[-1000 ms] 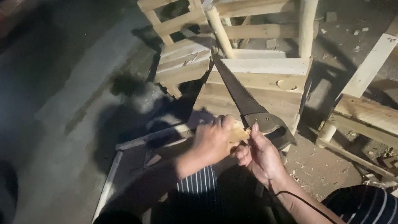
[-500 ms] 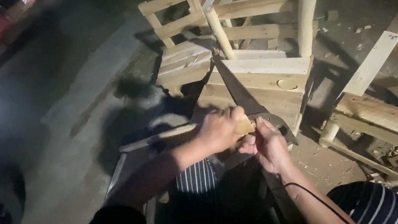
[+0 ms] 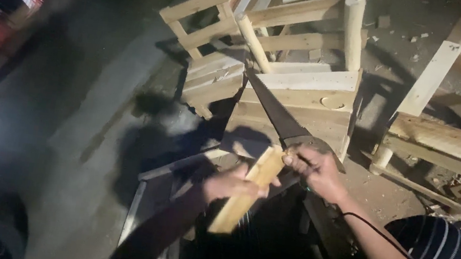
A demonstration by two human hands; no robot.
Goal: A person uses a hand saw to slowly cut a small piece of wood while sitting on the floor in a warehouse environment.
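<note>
We see a dirt floor (image 3: 386, 195), unfinished wooden chair frames (image 3: 288, 43) lying far, rough beams (image 3: 446, 141) right, wood scraps (image 3: 457, 189) scattered beside them.

Your left hand (image 3: 232, 187) has open room to frame left: bare pavement (image 3: 66, 127), nothing on it but shadow. Straight ahead it's blocked, w/ the saw blade (image 3: 271, 108) running up-left onto the pale wooden stool (image 3: 304, 97), and a chair frame (image 3: 208, 21) stacked just behind. Your right hand (image 3: 313, 169) is hemmed at frame right by a leaning post (image 3: 434, 72) and rough timbers (image 3: 451, 145); only a narrow dirt gap (image 3: 375, 188) between them and the stool.
</note>
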